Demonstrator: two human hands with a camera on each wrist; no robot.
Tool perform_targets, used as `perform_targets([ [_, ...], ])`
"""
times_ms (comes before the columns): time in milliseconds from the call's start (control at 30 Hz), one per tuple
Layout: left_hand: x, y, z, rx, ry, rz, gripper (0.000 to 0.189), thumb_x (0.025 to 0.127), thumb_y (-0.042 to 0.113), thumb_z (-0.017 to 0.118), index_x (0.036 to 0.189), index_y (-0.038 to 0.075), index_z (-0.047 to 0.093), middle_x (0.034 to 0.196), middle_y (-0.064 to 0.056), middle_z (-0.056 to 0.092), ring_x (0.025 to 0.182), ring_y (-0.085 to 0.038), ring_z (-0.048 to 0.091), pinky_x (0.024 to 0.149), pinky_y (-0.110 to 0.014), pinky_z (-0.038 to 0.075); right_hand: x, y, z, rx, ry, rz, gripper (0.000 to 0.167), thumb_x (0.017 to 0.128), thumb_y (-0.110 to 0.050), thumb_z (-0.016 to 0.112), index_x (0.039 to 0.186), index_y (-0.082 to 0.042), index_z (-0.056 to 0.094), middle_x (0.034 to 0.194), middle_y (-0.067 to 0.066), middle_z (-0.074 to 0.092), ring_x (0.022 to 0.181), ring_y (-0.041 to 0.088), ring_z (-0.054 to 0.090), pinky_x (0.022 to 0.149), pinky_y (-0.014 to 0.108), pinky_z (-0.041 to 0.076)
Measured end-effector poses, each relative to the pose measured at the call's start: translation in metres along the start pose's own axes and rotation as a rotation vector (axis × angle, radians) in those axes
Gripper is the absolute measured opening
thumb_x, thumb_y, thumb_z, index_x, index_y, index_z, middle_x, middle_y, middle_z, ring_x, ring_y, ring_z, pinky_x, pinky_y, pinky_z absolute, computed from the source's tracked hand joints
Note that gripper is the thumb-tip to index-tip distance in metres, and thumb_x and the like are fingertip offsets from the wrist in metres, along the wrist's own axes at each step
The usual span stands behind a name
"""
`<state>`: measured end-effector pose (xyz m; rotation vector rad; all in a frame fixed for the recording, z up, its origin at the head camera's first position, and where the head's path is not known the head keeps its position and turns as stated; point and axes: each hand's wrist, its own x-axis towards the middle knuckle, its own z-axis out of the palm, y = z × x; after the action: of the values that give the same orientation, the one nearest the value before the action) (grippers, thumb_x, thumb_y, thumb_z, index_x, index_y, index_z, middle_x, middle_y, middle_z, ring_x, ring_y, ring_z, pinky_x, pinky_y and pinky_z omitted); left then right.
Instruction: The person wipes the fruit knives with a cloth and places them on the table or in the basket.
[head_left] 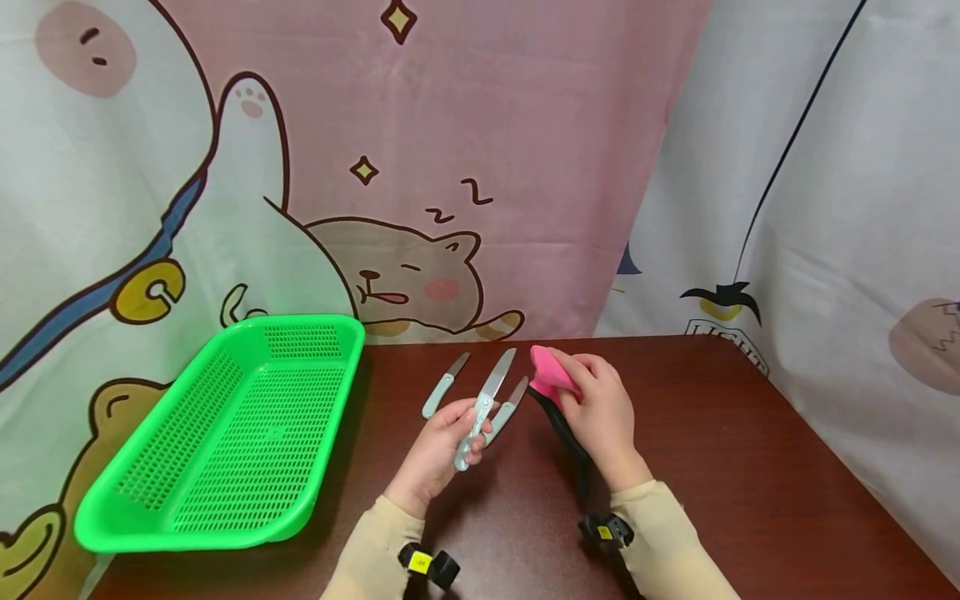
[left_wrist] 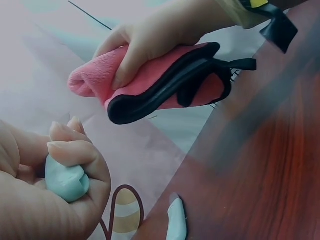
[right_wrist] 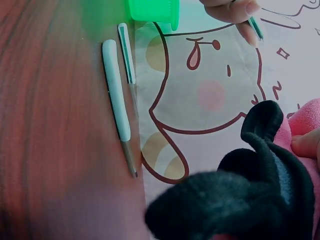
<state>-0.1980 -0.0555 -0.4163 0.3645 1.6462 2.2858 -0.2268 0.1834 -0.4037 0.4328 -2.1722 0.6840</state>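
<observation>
In the head view my left hand (head_left: 431,450) grips the pale green handle of a knife (head_left: 492,385), its blade pointing up and away. The left wrist view shows the butt of that handle (left_wrist: 67,182) between curled fingers. My right hand (head_left: 603,412) pinches a folded pink fabric piece with black trim (head_left: 550,371), held above the table just right of the blade and apart from it. A black strap end (left_wrist: 242,64) hangs from the fabric. Two more knives with pale handles lie on the table: one (head_left: 442,390) farther left, the other (head_left: 507,412) partly behind my left hand.
A green plastic basket (head_left: 341,433) with perforated walls stands on the left, nothing visible inside it. The brown table (head_left: 750,467) extends to the right. A cartoon-printed curtain (head_left: 555,167) hangs behind the far edge.
</observation>
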Motion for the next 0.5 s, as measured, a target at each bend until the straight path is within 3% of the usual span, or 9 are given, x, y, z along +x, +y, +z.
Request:
perform_targets([
  [200, -0.001, 0.005, -0.002, 0.021, 0.021, 0.034, 0.031, 0.107, 0.012, 0.041, 0.128, -0.008, 0.053, 0.089, -0.007, 0.057, 0.064, -0.011, 0.046, 0.056, -0.020, 0.041, -0.006, 0.001, 0.000, 0.028, 0.019, 0.020, 0.050, 0.077, -0.001, 0.079, 0.123, -0.017, 0.070, 0.105, 0.012, 0.063, 0.097, 0.032, 0.058, 0.078, 0.048, 0.051],
  [500, -0.002, 0.011, -0.003, 0.153, 0.109, 0.112, 0.024, 0.105, 0.010, 0.045, 0.119, -0.007, 0.054, 0.086, -0.008, 0.057, 0.064, -0.012, 0.046, 0.056, -0.022, 0.039, -0.009, 0.000, -0.003, 0.056, 0.034, 0.029, 0.052, 0.076, 0.001, 0.080, 0.124, -0.016, 0.070, 0.105, 0.014, 0.063, 0.096, 0.032, 0.058, 0.078, 0.048, 0.051],
])
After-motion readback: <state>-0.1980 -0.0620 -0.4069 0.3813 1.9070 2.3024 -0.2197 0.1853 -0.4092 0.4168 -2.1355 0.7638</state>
